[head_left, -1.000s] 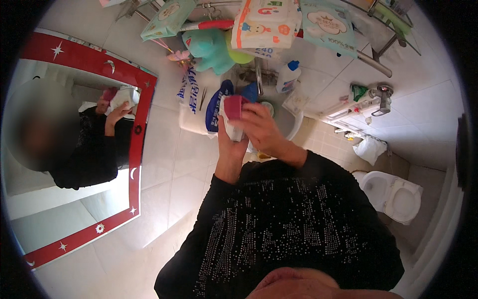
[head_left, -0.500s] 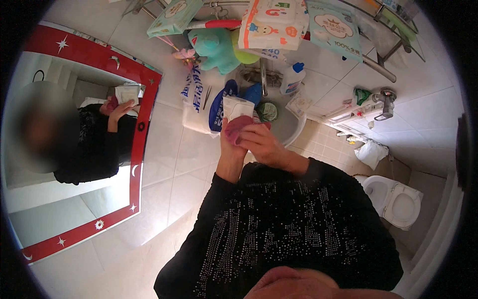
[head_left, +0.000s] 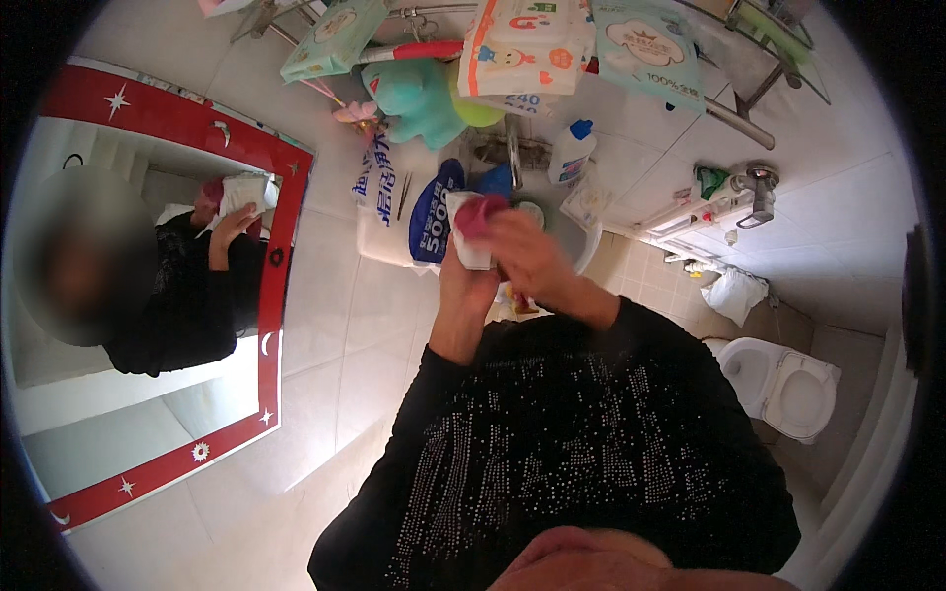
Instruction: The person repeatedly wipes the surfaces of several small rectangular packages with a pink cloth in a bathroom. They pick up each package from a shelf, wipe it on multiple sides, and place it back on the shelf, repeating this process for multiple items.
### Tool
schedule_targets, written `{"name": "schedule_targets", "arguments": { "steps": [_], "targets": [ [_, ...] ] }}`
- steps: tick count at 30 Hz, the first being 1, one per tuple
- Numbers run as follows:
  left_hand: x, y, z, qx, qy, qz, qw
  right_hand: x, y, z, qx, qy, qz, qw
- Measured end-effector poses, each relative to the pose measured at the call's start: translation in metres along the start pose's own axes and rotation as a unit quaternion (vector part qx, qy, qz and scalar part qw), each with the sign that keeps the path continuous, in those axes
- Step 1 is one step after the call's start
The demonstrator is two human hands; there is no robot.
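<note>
My left hand (head_left: 465, 293) holds up a small white box-shaped thing (head_left: 475, 252), its fingers wrapped behind it and mostly hidden. Bunched in my right hand (head_left: 529, 258) is a pink cloth (head_left: 481, 213), pressed against the upper part of the white thing. That hand is slightly smeared by motion. Both hands are close together in front of the washbasin (head_left: 588, 251). Just beyond them stands a large white and blue package (head_left: 394, 231). What the white thing is I cannot make out.
A red-framed mirror (head_left: 273, 256) hangs at left. Overhead, a rack holds tissue packs (head_left: 527, 49) and a teal toy (head_left: 414, 103). A white bottle (head_left: 572, 153) with a blue cap stands by the faucet (head_left: 513, 153). Pipes and a toilet (head_left: 783, 387) are at right.
My right hand has moved the pink cloth up over the white thing, from its lower end to its upper part. The white thing has turned and sits a little lower.
</note>
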State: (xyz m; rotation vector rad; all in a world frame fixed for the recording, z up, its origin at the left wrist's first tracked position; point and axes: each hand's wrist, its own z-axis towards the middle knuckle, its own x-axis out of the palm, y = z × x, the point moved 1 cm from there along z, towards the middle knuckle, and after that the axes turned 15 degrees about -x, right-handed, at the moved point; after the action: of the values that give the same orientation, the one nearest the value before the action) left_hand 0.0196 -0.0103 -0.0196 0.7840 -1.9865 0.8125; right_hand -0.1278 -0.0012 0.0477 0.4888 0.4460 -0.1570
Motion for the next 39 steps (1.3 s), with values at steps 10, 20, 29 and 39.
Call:
{"name": "schedule_targets", "arguments": {
  "steps": [10, 20, 29, 39],
  "targets": [
    [0.014, -0.005, -0.007, 0.018, -0.003, 0.014, 1.000, 0.015, 0.006, -0.028, -0.036, 0.048, 0.093, 0.994],
    [0.025, -0.011, -0.032, -0.054, 0.029, 0.000, 0.998, -0.063, 0.027, 0.021, 0.182, 0.020, 0.200, 0.962],
    [0.036, 0.004, -0.043, -0.047, -0.018, 0.184, 0.982, -0.022, -0.049, -0.010, 0.335, -0.098, 0.207, 0.914],
    [0.043, -0.003, -0.052, 0.277, -0.172, 0.670, 0.667, -0.028, 0.008, 0.024, -0.017, 0.109, -0.026, 0.994]
  ]
}}
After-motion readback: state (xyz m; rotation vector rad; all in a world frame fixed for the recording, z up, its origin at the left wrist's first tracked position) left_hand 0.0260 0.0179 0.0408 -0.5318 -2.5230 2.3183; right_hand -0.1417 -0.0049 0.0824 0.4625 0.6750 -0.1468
